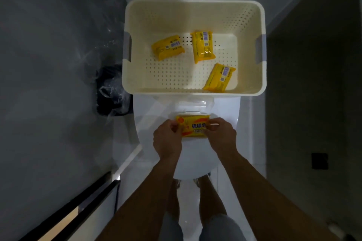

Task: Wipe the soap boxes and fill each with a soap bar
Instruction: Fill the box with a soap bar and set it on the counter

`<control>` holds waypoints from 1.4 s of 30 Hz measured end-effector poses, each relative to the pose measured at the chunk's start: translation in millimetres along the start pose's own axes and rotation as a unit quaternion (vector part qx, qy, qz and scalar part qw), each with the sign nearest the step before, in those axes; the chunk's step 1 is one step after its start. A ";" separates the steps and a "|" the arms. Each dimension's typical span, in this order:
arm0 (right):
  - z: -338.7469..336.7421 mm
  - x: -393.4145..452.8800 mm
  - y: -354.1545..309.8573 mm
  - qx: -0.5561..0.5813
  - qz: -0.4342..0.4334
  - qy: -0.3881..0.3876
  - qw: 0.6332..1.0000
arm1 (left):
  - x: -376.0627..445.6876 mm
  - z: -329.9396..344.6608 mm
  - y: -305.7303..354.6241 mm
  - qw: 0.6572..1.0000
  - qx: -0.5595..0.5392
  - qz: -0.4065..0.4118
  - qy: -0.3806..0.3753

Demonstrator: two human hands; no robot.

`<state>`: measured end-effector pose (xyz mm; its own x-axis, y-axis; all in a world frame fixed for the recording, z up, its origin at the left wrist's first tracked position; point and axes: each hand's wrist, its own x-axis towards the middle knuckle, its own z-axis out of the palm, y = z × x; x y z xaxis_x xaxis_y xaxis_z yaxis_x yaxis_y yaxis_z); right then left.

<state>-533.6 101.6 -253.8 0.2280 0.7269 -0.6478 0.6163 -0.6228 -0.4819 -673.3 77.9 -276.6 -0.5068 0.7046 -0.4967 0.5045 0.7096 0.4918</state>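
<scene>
Both hands meet at lower centre of the frame on one wrapped soap (193, 125). The left hand (167, 140) pinches the left end of the yellow packet, the right hand (221, 136) pinches the right end; fingers are curled shut on the wrapper, thumbs on top. The packet's long axis runs left to right across the frame, so each hand has an end and neither is nearer than the other.

Just above the packet, touching or nearly so, a white edge shows that may be a soap box (188, 112); most of it is hidden by the packet, so whether it stands open cannot be told. Both rest over a closed white toilet lid (148, 123).

Further up the frame a cream perforated basket (260, 49) holds three more wrapped soaps (168, 47), well apart from the hands. A dark bin (109, 92) with a clear liner stands at the left of the basket.

The grip looks set for tearing the wrapper open by pulling the two ends apart along that left-right axis; the bar would then go upward in the frame, into the white piece.
</scene>
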 end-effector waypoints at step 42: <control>9.8 -11.9 24.6 0.137 0.036 0.020 0.990 | -22.7 -14.9 -14.2 0.993 -0.098 0.021 -0.056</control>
<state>-528.6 74.7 -263.7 0.2972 0.6851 -0.6650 0.3702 -0.7247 -0.5812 -679.4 51.8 -261.7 -0.4014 0.7375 -0.5431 0.3719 0.6732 0.6392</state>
